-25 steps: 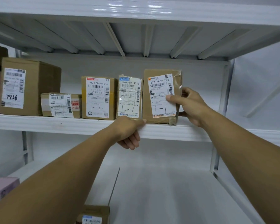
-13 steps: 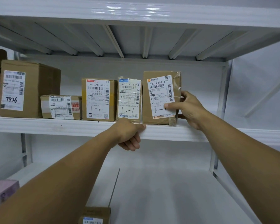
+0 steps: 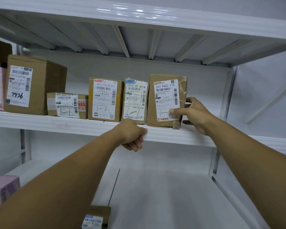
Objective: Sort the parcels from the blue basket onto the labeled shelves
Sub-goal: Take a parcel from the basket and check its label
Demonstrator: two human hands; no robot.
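Observation:
A brown parcel labelled 507 P802 T70 (image 3: 162,93) stands upright at the right end of a row on the white middle shelf (image 3: 73,125). My right hand (image 3: 194,114) grips its right side, thumb across the label's lower corner. My left hand (image 3: 133,134) curls over the shelf's front edge just below a taped parcel labelled 501E (image 3: 135,101). Left of that stand a parcel labelled 642 L714 (image 3: 104,100), a low flat parcel (image 3: 67,104) and a large box marked 7936 (image 3: 33,85). The blue basket is out of view.
The shelf right of the held parcel is bare up to the upright post (image 3: 224,96). On the lower shelf (image 3: 163,195) sit a small brown parcel (image 3: 97,217) at the bottom edge and a pink parcel (image 3: 3,190) at the left. Another shelf (image 3: 139,14) lies overhead.
My right hand has slid down the parcel's right side, the thumb now at the label's lower corner. The parcel and my left hand stay where they were.

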